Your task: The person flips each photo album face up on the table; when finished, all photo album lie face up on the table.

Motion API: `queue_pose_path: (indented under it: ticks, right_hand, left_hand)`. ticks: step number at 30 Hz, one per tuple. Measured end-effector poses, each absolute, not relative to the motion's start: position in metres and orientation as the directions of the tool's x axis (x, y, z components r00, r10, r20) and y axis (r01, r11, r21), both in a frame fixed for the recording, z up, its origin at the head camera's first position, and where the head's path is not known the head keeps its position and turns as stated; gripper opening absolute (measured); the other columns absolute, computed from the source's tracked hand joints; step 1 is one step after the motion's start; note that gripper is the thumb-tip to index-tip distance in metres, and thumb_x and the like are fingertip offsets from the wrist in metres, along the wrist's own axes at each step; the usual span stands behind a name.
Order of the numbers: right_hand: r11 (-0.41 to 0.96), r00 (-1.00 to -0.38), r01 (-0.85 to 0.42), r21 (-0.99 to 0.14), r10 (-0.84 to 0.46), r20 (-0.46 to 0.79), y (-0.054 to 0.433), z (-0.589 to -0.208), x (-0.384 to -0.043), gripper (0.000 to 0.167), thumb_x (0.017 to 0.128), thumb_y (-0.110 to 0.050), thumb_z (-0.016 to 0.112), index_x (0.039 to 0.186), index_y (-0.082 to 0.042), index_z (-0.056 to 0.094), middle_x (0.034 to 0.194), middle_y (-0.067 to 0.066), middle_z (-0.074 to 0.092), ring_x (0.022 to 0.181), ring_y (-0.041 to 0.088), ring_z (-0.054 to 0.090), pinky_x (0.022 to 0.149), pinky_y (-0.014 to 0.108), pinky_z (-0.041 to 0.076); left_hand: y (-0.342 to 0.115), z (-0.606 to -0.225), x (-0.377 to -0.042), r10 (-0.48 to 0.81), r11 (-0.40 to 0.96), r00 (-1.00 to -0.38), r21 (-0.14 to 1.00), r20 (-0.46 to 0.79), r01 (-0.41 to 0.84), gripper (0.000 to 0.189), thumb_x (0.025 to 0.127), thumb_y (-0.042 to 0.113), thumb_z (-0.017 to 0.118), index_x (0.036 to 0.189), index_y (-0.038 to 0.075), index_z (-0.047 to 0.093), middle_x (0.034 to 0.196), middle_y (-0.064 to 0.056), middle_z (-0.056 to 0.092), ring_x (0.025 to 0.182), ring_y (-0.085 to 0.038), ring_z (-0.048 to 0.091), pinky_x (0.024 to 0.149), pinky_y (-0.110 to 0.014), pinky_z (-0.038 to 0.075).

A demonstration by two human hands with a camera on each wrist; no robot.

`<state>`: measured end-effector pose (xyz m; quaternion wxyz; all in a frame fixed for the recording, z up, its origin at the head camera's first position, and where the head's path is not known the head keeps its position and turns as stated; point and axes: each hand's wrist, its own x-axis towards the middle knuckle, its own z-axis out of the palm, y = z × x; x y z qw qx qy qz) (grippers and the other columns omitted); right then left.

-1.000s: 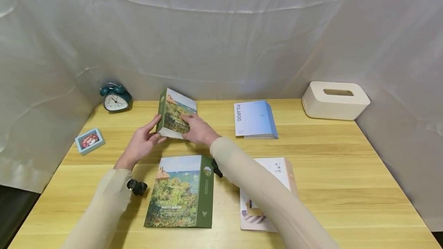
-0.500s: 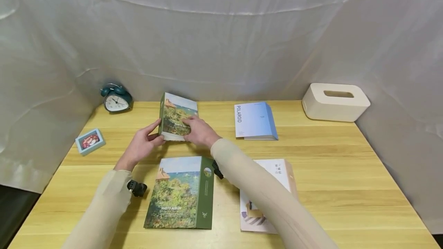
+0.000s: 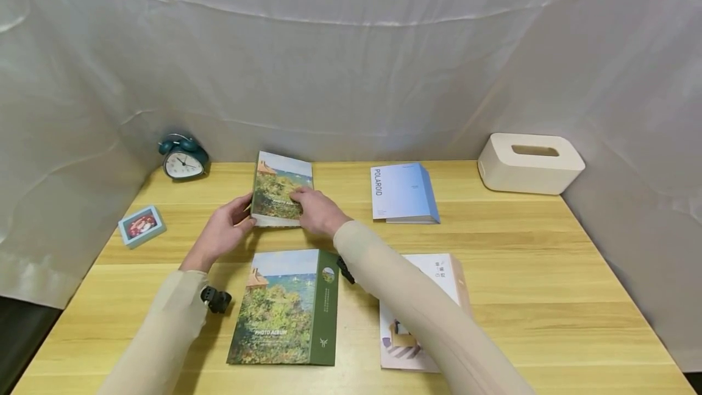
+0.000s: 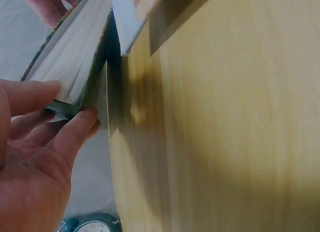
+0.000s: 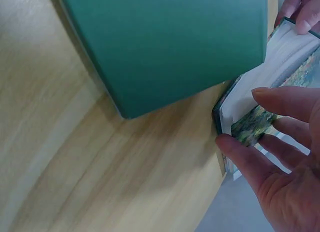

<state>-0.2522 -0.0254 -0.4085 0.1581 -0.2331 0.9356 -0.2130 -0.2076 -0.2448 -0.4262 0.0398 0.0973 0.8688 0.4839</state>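
Note:
In the head view, a small photo album (image 3: 274, 178) with a painted landscape cover is at the back left, its page edges facing me. My left hand (image 3: 223, 230) grips its near-left corner by the spine. The thumb (image 4: 37, 95) lies against the pages and fingers (image 4: 75, 132) support the corner underneath. My right hand (image 3: 320, 211) holds the near-right side, thumb on the cover. Whether the album touches the table is hard to tell. A larger matching photo album (image 3: 280, 309) lies flat nearer me; its green spine (image 5: 170, 52) fills much of the right wrist view.
A blue POLAROID album (image 3: 403, 191) lies at the back. Under my right forearm is a white album (image 3: 440, 267), partly hidden. An alarm clock (image 3: 184, 160) and small picture frame (image 3: 141, 225) stand left; a white tissue box (image 3: 534, 169) is back right, before a grey curtain.
The small album has tipped down flatter and come slightly lower, its spine showing less. Both hands have stayed on it, lowering with it. The other things are where they were.

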Motion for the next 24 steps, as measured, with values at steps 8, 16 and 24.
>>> queue_pose_path:
  ticks: [8, 16, 24]
  right_hand:
    - [0.815, -0.832, -0.397, -0.422, -0.513, -0.209, -0.029, -0.409, -0.251, 0.060, 0.096, -0.001, 0.054, 0.153, -0.014, 0.037, 0.160, 0.004, 0.026, 0.145, 0.023, 0.024, 0.115, 0.034, 0.022]
    - [0.813, -0.825, -0.398, -0.425, -0.520, -0.222, -0.031, -0.412, -0.249, 0.061, 0.096, 0.001, 0.051, 0.153, -0.016, 0.038, 0.160, 0.002, 0.024, 0.146, 0.022, 0.021, 0.116, 0.034, 0.017]
    - [0.793, -0.812, -0.392, -0.466, -0.536, -0.230, -0.030, -0.411, -0.249, 0.060, 0.098, 0.001, 0.050, 0.154, -0.015, 0.036, 0.162, 0.002, 0.020, 0.145, 0.022, 0.022, 0.116, 0.033, 0.018]
  left_hand:
    - [-0.244, -0.433, -0.208, 0.200, 0.573, -0.979, 0.815, -0.038, 0.085, 0.059, 0.099, -0.004, 0.051, 0.151, -0.009, 0.022, 0.147, -0.033, 0.035, 0.133, -0.043, 0.039, 0.104, -0.048, 0.040]
    - [-0.247, -0.438, -0.208, 0.198, 0.617, -0.978, 0.784, -0.064, 0.074, 0.062, 0.098, -0.004, 0.051, 0.151, -0.012, 0.018, 0.144, -0.038, 0.035, 0.130, -0.047, 0.041, 0.103, -0.051, 0.040]
    - [-0.250, -0.439, -0.209, 0.187, 0.602, -0.982, 0.793, -0.029, 0.092, 0.072, 0.094, -0.006, 0.052, 0.156, -0.001, 0.015, 0.145, -0.037, 0.035, 0.128, -0.049, 0.042, 0.100, -0.052, 0.042]
